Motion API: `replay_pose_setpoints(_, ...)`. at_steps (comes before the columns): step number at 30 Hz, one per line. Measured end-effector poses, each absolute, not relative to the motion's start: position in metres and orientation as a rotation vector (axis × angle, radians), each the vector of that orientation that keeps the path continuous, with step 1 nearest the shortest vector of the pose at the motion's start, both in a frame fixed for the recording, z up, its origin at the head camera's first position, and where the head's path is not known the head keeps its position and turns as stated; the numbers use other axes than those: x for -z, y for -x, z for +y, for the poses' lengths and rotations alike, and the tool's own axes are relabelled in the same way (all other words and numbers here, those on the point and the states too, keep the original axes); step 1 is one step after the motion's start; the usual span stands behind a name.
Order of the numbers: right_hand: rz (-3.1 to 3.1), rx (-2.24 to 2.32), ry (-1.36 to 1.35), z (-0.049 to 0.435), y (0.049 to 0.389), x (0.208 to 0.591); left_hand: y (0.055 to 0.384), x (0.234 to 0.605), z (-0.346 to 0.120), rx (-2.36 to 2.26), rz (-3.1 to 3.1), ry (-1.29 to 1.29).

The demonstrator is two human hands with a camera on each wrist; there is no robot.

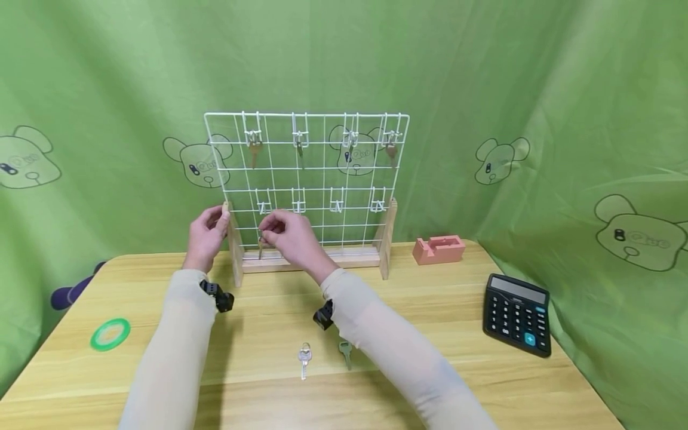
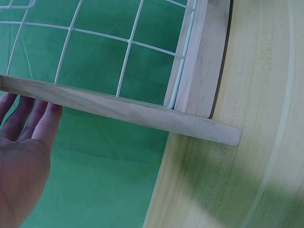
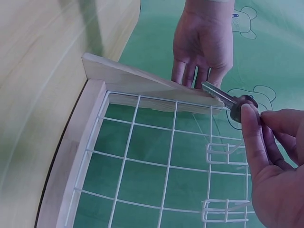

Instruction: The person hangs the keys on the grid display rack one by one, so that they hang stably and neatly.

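My right hand (image 1: 295,239) pinches a metal key (image 3: 222,98) with a dark head between thumb and fingers, in front of the lower left of a white wire grid rack (image 1: 325,168). In the right wrist view the key's blade points toward the left wooden upright (image 3: 142,81). The fingers of my left hand (image 1: 206,236) lie fairly straight against that upright's outer side; its thumb is hidden in the left wrist view. Keys hang from the upper hooks, among them a brownish key (image 1: 254,155). Below them is a row of white hooks, including a bare hook (image 1: 336,206).
On the table (image 1: 419,334) near me lie a silver key (image 1: 304,356) and a second key (image 1: 346,352), close to my right sleeve. A green ring (image 1: 110,334) is at the left. A pink block-shaped holder (image 1: 438,249) and a black calculator (image 1: 517,313) are at the right.
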State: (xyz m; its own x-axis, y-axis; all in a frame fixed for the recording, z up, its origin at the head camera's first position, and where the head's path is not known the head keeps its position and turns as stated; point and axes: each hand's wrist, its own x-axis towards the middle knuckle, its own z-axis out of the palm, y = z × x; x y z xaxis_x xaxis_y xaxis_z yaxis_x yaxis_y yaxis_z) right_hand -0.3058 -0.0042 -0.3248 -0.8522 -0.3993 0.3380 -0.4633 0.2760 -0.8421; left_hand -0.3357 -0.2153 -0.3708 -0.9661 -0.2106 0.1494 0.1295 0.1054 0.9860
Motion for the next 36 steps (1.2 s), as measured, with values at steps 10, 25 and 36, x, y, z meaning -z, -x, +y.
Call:
replay_pose_setpoints(10,-2.364,-1.644,-0.751,-0.014,0.318,0.318,0.335,0.371,-0.215,1.944,-2.130,-0.086)
replay_pose_setpoints(25,-2.368,-1.623,-0.594,-0.022,0.323,0.322,0.337,0.376,-0.216,1.942,-2.128,-0.080)
replay_pose_setpoints(36,-2.376,-1.562,-0.611,-0.025,0.328,0.327,0.338,0.375,-0.216,1.948,-2.122,-0.074)
